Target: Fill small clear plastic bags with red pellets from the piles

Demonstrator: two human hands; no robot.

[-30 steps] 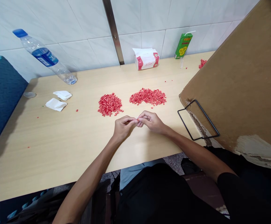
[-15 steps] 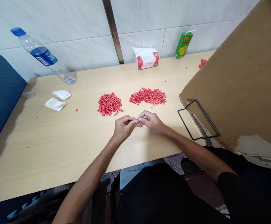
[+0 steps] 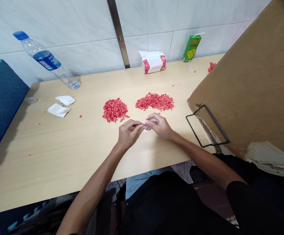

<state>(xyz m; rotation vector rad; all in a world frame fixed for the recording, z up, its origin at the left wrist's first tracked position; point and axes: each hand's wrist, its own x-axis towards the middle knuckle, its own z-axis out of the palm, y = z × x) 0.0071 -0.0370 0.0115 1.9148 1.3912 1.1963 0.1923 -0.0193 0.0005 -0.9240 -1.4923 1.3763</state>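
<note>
My left hand [image 3: 127, 132] and my right hand [image 3: 159, 125] meet fingertip to fingertip just above the wooden table [image 3: 58, 153]. Both pinch one small red piece [image 3: 143, 124] between them. Behind the hands lie two heaps of the same red pieces: a left heap [image 3: 115, 109] and a wider right heap [image 3: 155, 101]. The right hand's outer fingers are slightly lifted and spread.
A tilted water bottle [image 3: 46, 60] leans at the back left, with crumpled white tissues [image 3: 61, 105] near it. A tissue pack [image 3: 153, 61] and a green drink carton [image 3: 192, 46] stand by the tiled wall. A big cardboard sheet [image 3: 251, 85] and a black wire frame [image 3: 206, 125] fill the right.
Both hands have shifted a little away from me, toward the heaps. The right hand's outer fingers have lifted and spread slightly. The pinch on the red piece holds.
</note>
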